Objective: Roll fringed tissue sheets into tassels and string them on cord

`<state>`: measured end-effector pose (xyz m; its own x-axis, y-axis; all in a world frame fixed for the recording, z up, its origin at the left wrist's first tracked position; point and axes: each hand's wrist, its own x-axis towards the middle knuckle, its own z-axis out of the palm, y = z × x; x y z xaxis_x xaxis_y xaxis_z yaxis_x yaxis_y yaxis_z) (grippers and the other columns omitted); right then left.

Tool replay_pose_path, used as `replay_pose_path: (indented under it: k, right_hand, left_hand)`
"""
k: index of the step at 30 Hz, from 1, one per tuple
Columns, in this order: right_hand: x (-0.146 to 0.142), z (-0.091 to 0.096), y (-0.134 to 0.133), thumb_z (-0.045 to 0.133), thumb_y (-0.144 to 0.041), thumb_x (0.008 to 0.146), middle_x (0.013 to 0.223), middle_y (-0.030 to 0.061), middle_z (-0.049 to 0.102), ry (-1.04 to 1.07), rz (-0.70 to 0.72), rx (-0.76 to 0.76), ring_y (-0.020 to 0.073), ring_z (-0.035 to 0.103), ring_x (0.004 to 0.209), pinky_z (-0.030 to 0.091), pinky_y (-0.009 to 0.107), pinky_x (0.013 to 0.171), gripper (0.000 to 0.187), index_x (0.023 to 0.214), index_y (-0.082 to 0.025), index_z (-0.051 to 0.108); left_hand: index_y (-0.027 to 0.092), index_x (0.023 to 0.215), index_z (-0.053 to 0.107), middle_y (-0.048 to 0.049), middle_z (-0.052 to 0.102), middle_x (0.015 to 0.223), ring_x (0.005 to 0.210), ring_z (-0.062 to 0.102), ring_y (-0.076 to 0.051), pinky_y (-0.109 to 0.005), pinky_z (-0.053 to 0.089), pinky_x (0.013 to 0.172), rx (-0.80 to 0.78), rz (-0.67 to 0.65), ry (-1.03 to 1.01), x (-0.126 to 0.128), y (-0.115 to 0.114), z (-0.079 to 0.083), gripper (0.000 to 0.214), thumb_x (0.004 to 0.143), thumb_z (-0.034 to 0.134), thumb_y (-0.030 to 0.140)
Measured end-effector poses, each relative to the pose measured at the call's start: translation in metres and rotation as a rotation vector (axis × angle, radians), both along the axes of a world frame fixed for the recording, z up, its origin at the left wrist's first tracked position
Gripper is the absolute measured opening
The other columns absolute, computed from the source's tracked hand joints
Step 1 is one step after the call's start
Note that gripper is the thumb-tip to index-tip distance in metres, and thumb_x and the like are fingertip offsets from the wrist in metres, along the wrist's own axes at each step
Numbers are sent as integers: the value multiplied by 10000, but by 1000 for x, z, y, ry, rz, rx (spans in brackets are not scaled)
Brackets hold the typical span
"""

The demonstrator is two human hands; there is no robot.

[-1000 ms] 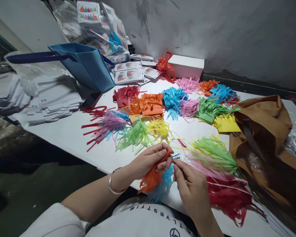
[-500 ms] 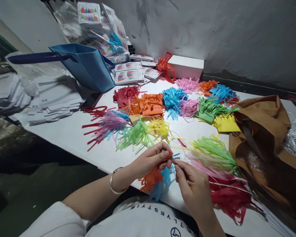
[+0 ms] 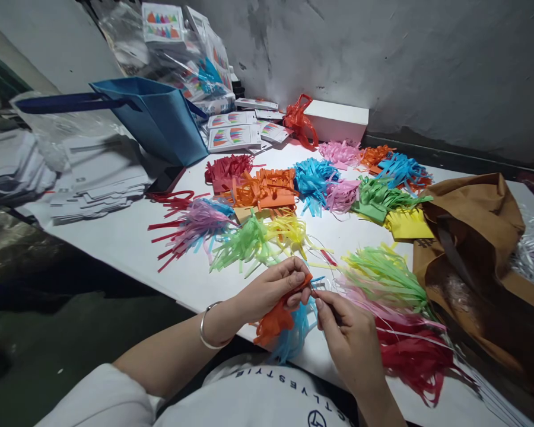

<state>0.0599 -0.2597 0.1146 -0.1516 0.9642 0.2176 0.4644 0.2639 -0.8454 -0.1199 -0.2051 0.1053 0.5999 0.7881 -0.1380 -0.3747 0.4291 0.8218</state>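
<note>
In the head view my left hand (image 3: pixel 285 283) is closed in a pinch round the top of an orange tissue-paper tassel (image 3: pixel 273 323), whose strips hang below over the table edge. Close to it, the thumb and finger of my right hand (image 3: pixel 347 329) are pressed together at the tassel's tip, where a thin dark piece shows; its kind is too small to make out. A blue tassel (image 3: pixel 293 335) hangs beneath and beside the orange one. Under my right hand and to its right lie a red tassel (image 3: pixel 420 356) and a light green tassel (image 3: pixel 385 273), with a thin cord nearby.
Bundles of fringed paper, such as an orange one (image 3: pixel 271 193) and a blue one (image 3: pixel 315 178), lie across the white table (image 3: pixel 137 258). A brown bag (image 3: pixel 471 219) stands right. Further back are a blue bag (image 3: pixel 153 118), packaged boxes (image 3: pixel 234 136) and a white box (image 3: pixel 336 120).
Both hands stay almost in place at the orange tassel. My right fingertips have shifted very slightly, and the orange strips below my left hand hang a little differently.
</note>
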Motion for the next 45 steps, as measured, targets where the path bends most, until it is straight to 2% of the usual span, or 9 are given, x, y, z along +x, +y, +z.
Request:
replay_pose_path:
  k: [10, 15, 21, 30, 34, 36, 40, 43, 45]
  right_hand:
    - [1, 0, 2, 523, -342, 961, 636, 9, 641, 89, 8, -147, 125, 559, 500, 382, 210, 409, 271, 1024, -196, 742]
    - [-2, -5, 3, 607, -453, 915, 689, 2, 682, 410, -40, -430, 95, 536, 408, 451, 216, 419, 405, 1200, -166, 627]
    - [-13, -12, 12, 735, -501, 804, 640, -29, 663, 831, 38, -591, 102, 550, 373, 463, 217, 379, 432, 1049, -170, 604]
    - [-22, -21, 9, 612, -380, 919, 764, 11, 675, 389, -125, -235, 144, 654, 691, 517, 248, 628, 199, 882, -190, 659]
    - [-1, -20, 25, 649, -328, 896, 857, 28, 666, 674, -321, -39, 165, 656, 824, 530, 303, 751, 161, 809, -195, 624]
    - [30, -11, 35, 604, -349, 921, 709, -26, 586, 845, -432, 45, 122, 599, 621, 515, 268, 612, 198, 790, -212, 547]
    - [84, 14, 37, 642, -236, 841, 593, -98, 363, 997, -601, 294, 46, 293, 424, 298, 146, 406, 243, 717, -216, 434]
    - [57, 12, 20, 685, -249, 835, 590, -77, 473, 985, -483, 34, 64, 391, 417, 293, 155, 367, 160, 793, -234, 531]
    - [14, -5, 6, 636, -316, 908, 556, -76, 498, 763, -107, -307, 64, 401, 362, 286, 163, 340, 106, 857, -234, 593]
  left_hand:
    - [133, 873, 573, -6, 621, 698, 532, 466, -65, -191, 336, 493, 141, 64, 206, -2, -1, 2, 335, 868, 719, 434]
    - [143, 868, 608, -18, 658, 723, 611, 544, -98, -211, 424, 566, 270, 121, 344, -1, -3, 3, 202, 879, 698, 323]
    - [145, 820, 677, -20, 640, 723, 650, 571, -117, -233, 453, 620, 518, 151, 502, -1, -7, 6, 121, 893, 645, 236]
    - [180, 898, 647, -34, 678, 791, 696, 616, -147, -245, 469, 643, 777, 327, 714, 2, -15, -5, 28, 894, 638, 206]
    - [180, 917, 642, -60, 697, 822, 730, 628, -163, -252, 463, 667, 931, 205, 755, 10, -17, -16, 49, 923, 595, 190]
    - [181, 916, 651, -78, 710, 827, 754, 639, -180, -269, 459, 684, 1014, 74, 757, 17, -19, -23, 106, 953, 552, 191]
    - [190, 983, 681, -119, 732, 915, 911, 645, -240, -339, 459, 825, 1181, -143, 695, 20, -17, -28, 170, 979, 514, 220]
    - [190, 974, 686, -121, 725, 964, 943, 632, -232, -350, 452, 880, 1112, 20, 711, 8, -5, -21, 185, 985, 505, 226]
    - [187, 927, 687, -105, 715, 930, 907, 631, -220, -336, 462, 850, 990, 260, 774, -6, 8, -15, 174, 977, 529, 240]
